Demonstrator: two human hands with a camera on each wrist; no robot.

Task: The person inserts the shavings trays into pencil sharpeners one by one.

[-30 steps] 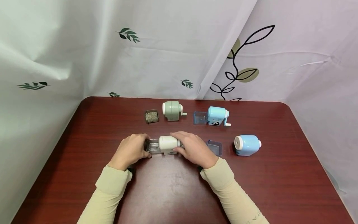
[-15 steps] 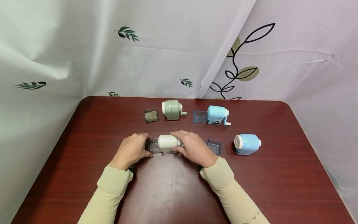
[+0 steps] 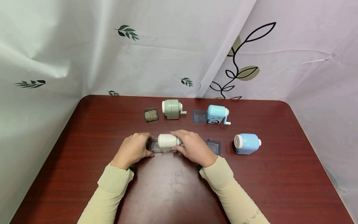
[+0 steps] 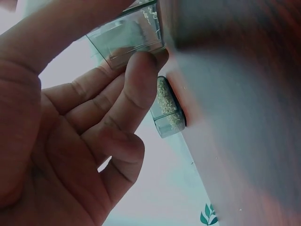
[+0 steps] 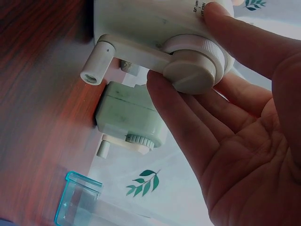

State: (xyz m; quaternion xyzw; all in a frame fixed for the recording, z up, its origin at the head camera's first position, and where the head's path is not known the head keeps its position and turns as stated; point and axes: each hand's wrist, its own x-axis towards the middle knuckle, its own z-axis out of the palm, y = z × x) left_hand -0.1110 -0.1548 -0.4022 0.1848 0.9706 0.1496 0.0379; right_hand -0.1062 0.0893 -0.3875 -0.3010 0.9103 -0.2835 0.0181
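A white crank pencil sharpener (image 3: pixel 166 141) stands upright on the table between the two hands. My right hand (image 3: pixel 195 149) grips its crank end, with the thumb and fingers on opposite sides of the body. In the right wrist view the sharpener's crank handle (image 5: pixel 97 63) sticks out past the fingers. Left of the body, my left hand (image 3: pixel 132 150) pinches the clear shavings drawer (image 4: pixel 129 35) between thumb and fingers. The drawer sits partly out of the sharpener's side, and the left fingers hide its outer end. A few specks cling to its wall.
Behind stand a green sharpener (image 3: pixel 172 109) with a separate drawer full of shavings (image 3: pixel 151 115), and a light-blue sharpener (image 3: pixel 216 114) beside a clear blue drawer (image 3: pixel 199 116). To the right are another clear drawer (image 3: pixel 214 146) and a blue sharpener (image 3: pixel 247 143).
My left hand has moved slightly right, and less of the drawer shows between it and the white sharpener. My right hand keeps its grip almost unmoved.
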